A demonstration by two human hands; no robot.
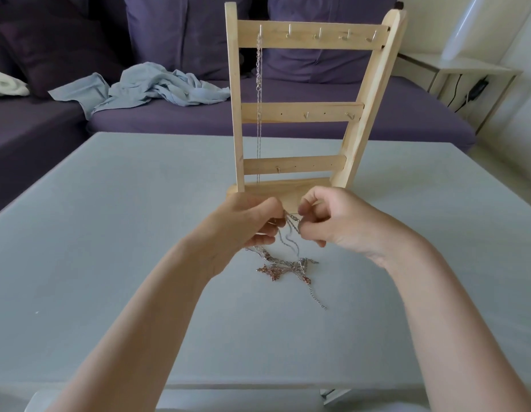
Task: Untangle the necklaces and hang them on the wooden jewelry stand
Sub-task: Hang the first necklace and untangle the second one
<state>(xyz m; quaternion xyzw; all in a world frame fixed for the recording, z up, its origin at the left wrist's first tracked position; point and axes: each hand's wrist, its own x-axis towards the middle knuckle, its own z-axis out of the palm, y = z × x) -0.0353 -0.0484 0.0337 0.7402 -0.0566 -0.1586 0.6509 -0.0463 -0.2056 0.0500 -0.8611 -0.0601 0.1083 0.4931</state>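
Observation:
A wooden jewelry stand (299,110) with three hooked bars stands upright on the pale table (109,233). One silver necklace (259,93) hangs from the leftmost top hook down past the lower bars. Just in front of the stand's base, my left hand (246,224) and my right hand (332,218) pinch thin silver chains (291,226) lifted between them. The strands trail down to a tangled heap of silver and rose-coloured chains (285,267) lying on the table below my hands. A loose chain end (317,300) stretches to the lower right.
A purple sofa (288,120) runs behind the table, with a crumpled light-blue cloth (145,87) on its seat. A white side table (454,69) with a dangling cable stands at the far right. The table's front edge (258,385) is near my body.

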